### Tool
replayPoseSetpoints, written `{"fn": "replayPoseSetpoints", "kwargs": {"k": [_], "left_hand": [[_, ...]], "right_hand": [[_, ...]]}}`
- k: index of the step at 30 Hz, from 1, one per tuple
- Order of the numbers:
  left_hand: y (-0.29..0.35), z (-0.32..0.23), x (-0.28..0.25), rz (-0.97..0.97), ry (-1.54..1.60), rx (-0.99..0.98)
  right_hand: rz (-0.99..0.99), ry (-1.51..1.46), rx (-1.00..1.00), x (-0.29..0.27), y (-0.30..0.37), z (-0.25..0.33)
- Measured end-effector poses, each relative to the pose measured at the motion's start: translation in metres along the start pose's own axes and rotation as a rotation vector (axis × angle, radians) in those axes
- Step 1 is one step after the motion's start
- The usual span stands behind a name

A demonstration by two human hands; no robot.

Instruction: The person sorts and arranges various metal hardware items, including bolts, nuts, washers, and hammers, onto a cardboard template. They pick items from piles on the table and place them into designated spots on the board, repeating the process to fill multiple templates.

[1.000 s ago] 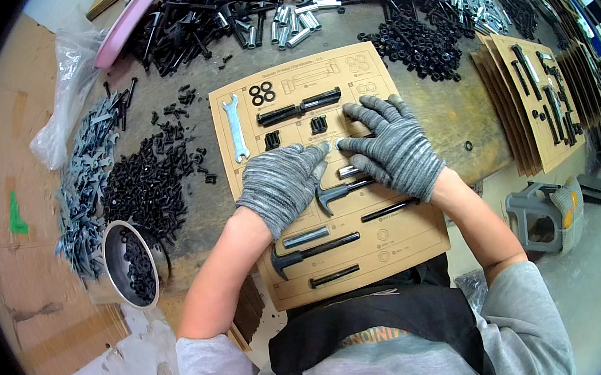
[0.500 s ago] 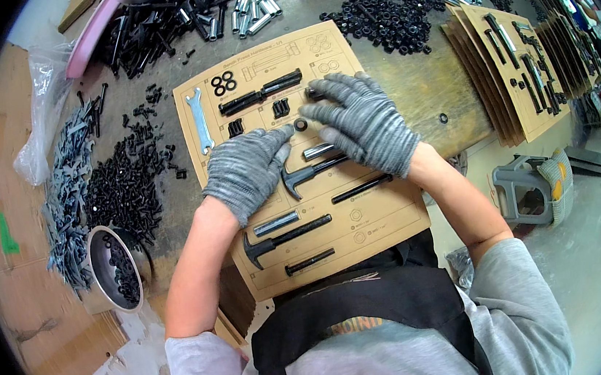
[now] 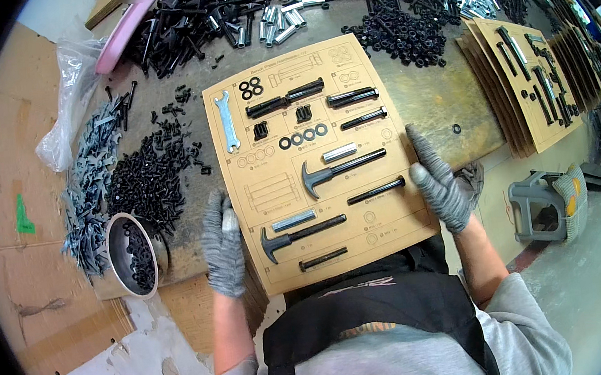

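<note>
A tan cardboard hardware sheet (image 3: 309,271) lies tilted across the bench's front edge. My left hand (image 3: 223,248), in a grey knit glove, holds its left edge. My right hand (image 3: 443,186), gloved alike, holds the right edge with the fingers pointing up along it. On the sheet are a flat silver wrench (image 3: 228,122), black rings (image 3: 251,88), a row of washers (image 3: 302,137), small black screws (image 3: 261,130), black bolts (image 3: 363,118), silver sleeves (image 3: 340,153) and two hammer-shaped black pieces (image 3: 343,170). Printed outlines show between them.
Piles of black screws (image 3: 145,174), silver brackets (image 3: 89,195), black nuts (image 3: 409,33) and silver sleeves (image 3: 283,24) cover the bench. A metal bowl (image 3: 132,255) sits at the front left. Filled cardboard sheets (image 3: 525,91) stand in rows at right, above a grey stool (image 3: 534,210).
My hands have moved from the sheet's middle out to its two side edges. A row of washers and bolts at its upper right now show. A pale green tray appears at the top.
</note>
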State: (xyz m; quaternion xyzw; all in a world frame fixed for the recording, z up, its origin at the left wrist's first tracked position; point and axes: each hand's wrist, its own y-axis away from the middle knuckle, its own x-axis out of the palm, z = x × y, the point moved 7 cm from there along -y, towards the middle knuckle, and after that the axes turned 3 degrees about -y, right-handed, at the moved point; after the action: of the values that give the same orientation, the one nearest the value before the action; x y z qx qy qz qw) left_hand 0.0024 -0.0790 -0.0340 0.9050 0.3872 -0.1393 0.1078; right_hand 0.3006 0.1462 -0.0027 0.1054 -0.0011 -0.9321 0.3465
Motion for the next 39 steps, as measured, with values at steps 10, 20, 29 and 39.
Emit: {"fn": "replayPoseSetpoints", "kwargs": {"k": [10,20,29,39], "left_hand": [[0.017,-0.020,0.044,0.224,0.522,-0.073],[-0.034,-0.137,0.083,0.102,-0.066,0.369],[-0.074,-0.205,0.284,0.471,-0.752,0.702],[-0.037,-0.159,0.391,0.756,-1.210,0.733]], "right_hand": [[0.030,0.252,-0.149,-0.010,-0.006,-0.007],[-0.368,0.912,-0.283,-0.142,-0.160,-0.008],[-0.247,0.952,-0.535,-0.120,-0.142,-0.027],[-0.098,1.062,-0.549,-0.134,-0.063,-0.048]]}}
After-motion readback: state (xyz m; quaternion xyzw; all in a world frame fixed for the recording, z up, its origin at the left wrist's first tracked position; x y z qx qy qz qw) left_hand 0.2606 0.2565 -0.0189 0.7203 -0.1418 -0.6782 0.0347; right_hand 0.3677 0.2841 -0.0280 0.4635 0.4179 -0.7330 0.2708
